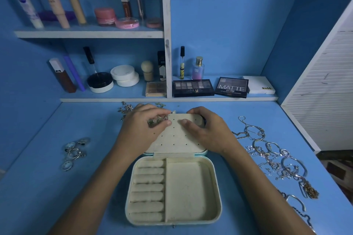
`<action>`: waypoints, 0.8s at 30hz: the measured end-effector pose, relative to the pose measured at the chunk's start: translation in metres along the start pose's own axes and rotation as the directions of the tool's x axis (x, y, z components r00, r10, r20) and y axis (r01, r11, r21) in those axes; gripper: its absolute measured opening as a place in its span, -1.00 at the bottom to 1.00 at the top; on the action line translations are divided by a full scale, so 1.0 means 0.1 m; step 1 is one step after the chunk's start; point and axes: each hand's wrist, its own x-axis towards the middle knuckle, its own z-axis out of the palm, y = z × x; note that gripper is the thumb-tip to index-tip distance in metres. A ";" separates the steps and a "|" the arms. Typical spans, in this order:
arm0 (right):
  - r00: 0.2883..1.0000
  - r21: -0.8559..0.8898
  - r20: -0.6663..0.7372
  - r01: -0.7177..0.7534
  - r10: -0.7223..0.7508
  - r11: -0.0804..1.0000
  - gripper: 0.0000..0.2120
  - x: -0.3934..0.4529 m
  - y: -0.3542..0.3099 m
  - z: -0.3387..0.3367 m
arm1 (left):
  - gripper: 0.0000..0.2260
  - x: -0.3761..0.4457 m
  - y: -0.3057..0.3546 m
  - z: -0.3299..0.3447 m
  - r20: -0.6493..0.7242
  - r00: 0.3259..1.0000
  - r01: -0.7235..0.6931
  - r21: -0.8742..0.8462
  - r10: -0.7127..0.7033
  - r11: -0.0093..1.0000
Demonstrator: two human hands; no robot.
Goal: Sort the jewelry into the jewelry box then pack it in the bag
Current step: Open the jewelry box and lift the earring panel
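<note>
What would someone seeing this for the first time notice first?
The open cream jewelry box sits at the centre of the blue table, its ring rolls and tray still bare. Over its perforated lid, the left hand pinches earrings while the right hand steadies the lid. Chains and bangles sprawl on the right, and rings cluster on the left.
</note>
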 end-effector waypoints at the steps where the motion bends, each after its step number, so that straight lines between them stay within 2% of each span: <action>1: 1.000 0.004 -0.002 0.002 -0.002 1.000 -0.67 0.00 0.01 0.01 | -0.78 0.00 0.01 0.01 0.000 1.000 -0.007 0.012 0.007 1.000; 9: 1.000 0.003 -0.013 0.013 -0.013 1.000 -0.66 0.01 0.04 0.01 | -0.83 0.02 0.04 0.05 0.006 0.996 0.086 0.027 -0.086 0.996; 16: 1.000 -0.002 -0.020 0.024 -0.024 1.000 -0.67 -0.01 0.01 0.01 | -0.85 0.03 0.05 0.08 -0.004 0.999 0.052 0.039 -0.051 0.998; 24: 1.000 0.000 -0.010 0.027 -0.027 1.000 -0.67 0.00 0.03 0.01 | -0.88 0.09 -0.04 0.16 0.008 0.998 -0.063 0.054 0.062 0.997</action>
